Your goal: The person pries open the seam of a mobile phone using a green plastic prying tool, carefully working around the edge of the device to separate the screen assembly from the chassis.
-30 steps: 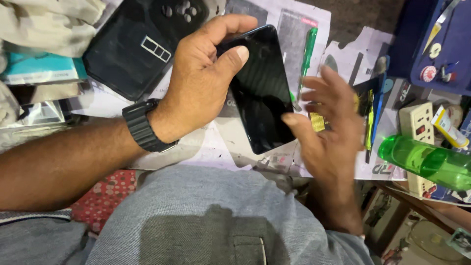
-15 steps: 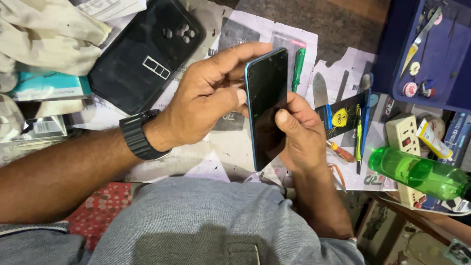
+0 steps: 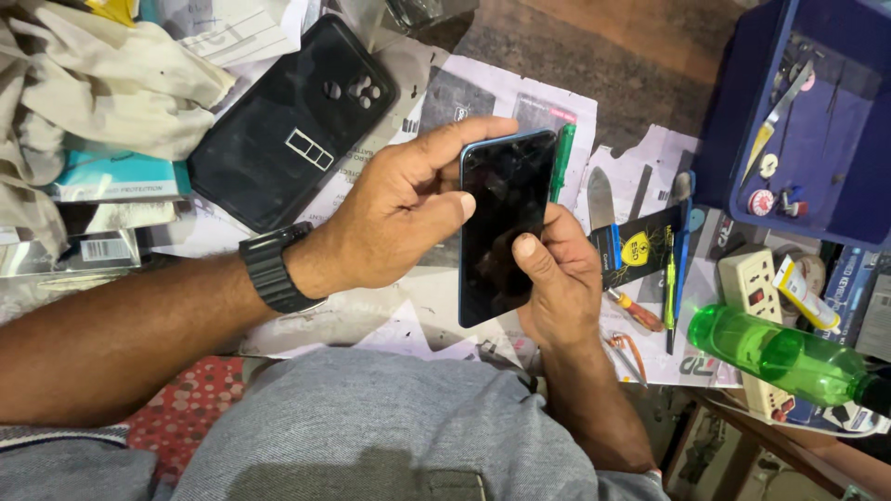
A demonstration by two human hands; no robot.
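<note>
A dark smartphone with a blue rim is held upright over the workbench, its black screen facing me. My left hand grips its left edge, fingers curled over the top corner and thumb pressing on the glass. My right hand holds it from the lower right, the thumb resting on the screen. A black watch sits on my left wrist.
A large black phone case lies at upper left beside crumpled cloth. A green screwdriver, a black and yellow packet and small tools lie at right. A green plastic bottle, a white power strip and a blue tray sit further right.
The phone has turned from a slanted, flatter pose to upright with the screen towards me. My right hand closed onto its lower right side, thumb now on the glass.
</note>
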